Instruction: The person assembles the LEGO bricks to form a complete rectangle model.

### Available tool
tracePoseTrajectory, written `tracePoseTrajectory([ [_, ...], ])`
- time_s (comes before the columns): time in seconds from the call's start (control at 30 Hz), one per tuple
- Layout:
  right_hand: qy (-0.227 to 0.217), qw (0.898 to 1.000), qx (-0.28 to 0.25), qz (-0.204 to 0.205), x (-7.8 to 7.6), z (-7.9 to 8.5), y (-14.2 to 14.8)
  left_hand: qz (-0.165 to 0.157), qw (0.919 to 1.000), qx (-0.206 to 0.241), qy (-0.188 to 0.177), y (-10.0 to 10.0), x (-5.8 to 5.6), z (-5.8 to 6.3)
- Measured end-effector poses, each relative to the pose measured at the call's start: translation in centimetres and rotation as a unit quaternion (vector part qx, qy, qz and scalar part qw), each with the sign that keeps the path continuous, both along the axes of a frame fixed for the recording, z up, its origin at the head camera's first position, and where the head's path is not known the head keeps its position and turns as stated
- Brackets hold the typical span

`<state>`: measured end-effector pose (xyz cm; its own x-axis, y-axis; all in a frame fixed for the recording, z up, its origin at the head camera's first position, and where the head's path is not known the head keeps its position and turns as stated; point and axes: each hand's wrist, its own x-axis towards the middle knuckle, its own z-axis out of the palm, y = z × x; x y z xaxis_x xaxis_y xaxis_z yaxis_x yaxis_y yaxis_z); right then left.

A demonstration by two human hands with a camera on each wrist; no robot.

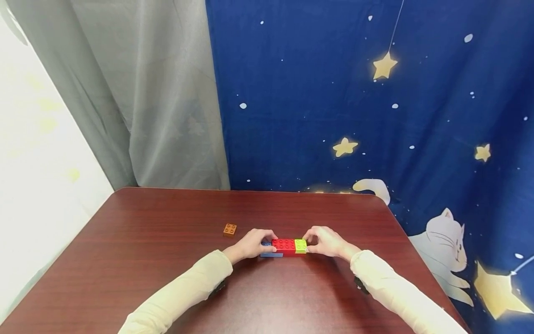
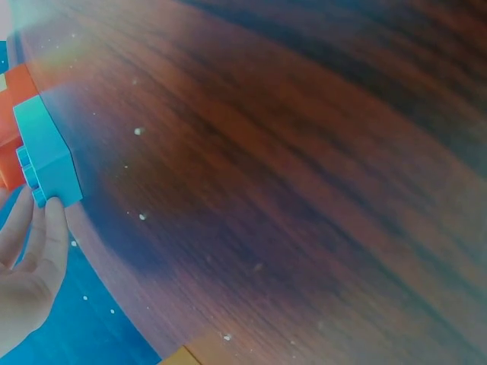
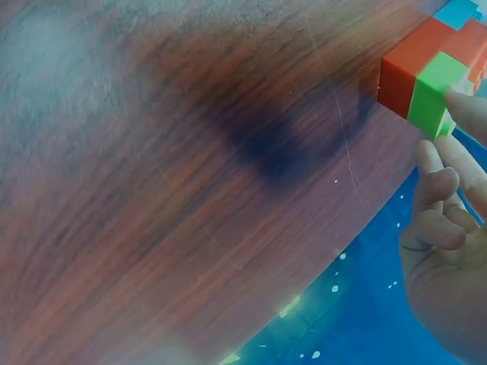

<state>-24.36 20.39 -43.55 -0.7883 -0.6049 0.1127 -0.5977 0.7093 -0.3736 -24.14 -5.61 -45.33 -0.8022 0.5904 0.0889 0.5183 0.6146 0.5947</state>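
Observation:
Joined toy building bricks lie on the table between my hands. A long red brick (image 1: 284, 244) sits on top with a lime green brick (image 1: 300, 246) at its right end. Below them are a blue brick (image 1: 271, 254) on the left and another red brick (image 3: 411, 68). My left hand (image 1: 251, 243) holds the left end, thumb in front and fingers behind; in the left wrist view its fingertips touch the blue brick (image 2: 53, 163). My right hand (image 1: 328, 241) pinches the lime green brick (image 3: 437, 93) between thumb and fingers. The bricks' undersides are hidden.
A small orange-brown brick (image 1: 230, 229) with studs up lies apart, behind and left of my left hand. The dark red wooden table (image 1: 167, 218) ends at a blue star-patterned curtain (image 1: 292, 116) and a grey curtain (image 1: 175, 116).

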Motion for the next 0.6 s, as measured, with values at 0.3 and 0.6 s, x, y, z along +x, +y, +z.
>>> tracePoseTrajectory([
  [0.3,0.012,0.997,-0.076,0.012,0.1,-1.4,-0.6,0.004,1.0,-0.002,-0.005,0.1,-0.1,-0.2],
  [0.6,0.016,0.992,-0.122,0.015,0.2,-2.1,-1.8,0.006,0.9999,0.002,-0.008,0.1,-0.2,-0.3],
])
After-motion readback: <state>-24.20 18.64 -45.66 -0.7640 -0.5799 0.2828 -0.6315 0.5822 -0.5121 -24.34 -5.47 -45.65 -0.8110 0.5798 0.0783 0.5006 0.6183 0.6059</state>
